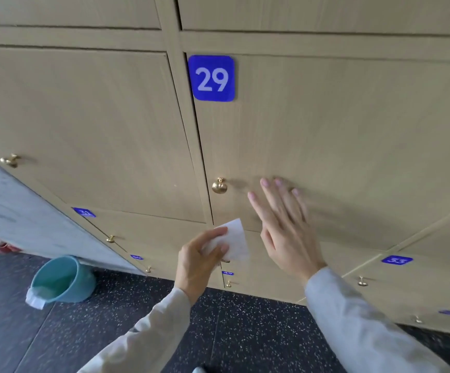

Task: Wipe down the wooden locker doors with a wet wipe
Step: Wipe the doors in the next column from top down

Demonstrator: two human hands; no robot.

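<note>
Both arms wear long, loose sleeves of plain pale grey fabric, the left sleeve (143, 335) and the right sleeve (358, 319) each ending at the wrist with a soft, unbuttoned edge. The hands are bare, without rings, and the fingernails carry a light pink polish.

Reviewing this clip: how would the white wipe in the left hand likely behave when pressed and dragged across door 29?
The wipe looks thin and probably floppy: the left hand pinches one end, yet its free corner stands up, suggesting it is folded and light. It would likely conform to the flat door.
</note>
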